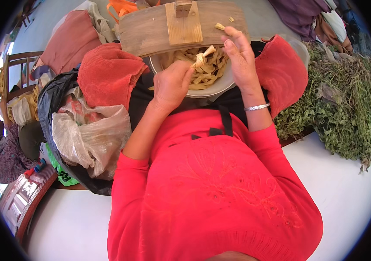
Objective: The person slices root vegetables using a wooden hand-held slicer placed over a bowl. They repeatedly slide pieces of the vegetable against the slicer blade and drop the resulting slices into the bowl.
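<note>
My left hand (174, 78) pinches a pale yellow plant-like strip tied in a knot (200, 61), its short end pointing up and to the right. To the right of it, my right hand (242, 57) is raised with thumb and forefinger apart, and I see nothing held between them. Beneath both hands, a white basin (210, 94) holds many loose strips (206, 78) of the same yellowish material. Across the basin's far side lies a wooden board (146, 31) with a wooden block (183, 9) on it. A small cut piece (219, 26) shows against the board beside my right fingertips.
Red cloths (107, 73) cover both knees. A black bag with a clear plastic bag (91, 137) stands at left; a heap of cut green plants (342, 101) lies at right. Another person's patterned sleeve (11, 156) appears far left, near a wooden chair (22, 71).
</note>
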The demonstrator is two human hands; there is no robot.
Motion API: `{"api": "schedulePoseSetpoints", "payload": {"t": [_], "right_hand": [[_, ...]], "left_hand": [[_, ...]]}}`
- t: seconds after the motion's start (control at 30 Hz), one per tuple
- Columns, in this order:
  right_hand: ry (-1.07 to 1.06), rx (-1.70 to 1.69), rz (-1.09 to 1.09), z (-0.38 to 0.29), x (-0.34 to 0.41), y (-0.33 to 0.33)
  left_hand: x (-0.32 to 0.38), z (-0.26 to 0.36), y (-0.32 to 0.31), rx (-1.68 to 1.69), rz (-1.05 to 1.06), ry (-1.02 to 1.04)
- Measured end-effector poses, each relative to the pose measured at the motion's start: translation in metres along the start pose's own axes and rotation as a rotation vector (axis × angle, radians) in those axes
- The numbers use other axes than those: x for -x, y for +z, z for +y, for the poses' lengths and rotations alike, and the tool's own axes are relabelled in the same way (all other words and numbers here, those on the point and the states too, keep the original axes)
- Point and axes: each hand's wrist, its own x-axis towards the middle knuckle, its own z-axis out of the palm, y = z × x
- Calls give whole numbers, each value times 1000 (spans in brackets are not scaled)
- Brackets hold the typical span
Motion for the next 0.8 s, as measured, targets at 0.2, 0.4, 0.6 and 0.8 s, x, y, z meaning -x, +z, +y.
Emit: {"api": "schedulePoseSetpoints", "payload": {"t": [0.2, 0.4, 0.6, 0.8], "right_hand": [[197, 566, -582, -38, -5, -19], [-404, 942, -585, -25, -6, -44], [-560, 1020, -503, -5, -6, -52], [-802, 920, -301, -38, 27, -15]], "left_hand": [[-23, 15, -11, -220, -66, 201], [-4, -16, -8, 130, -285, -120], [-2, -23, -26, 872, -508, -743], [-1, -6, -19, 1559, -374, -997]]}}
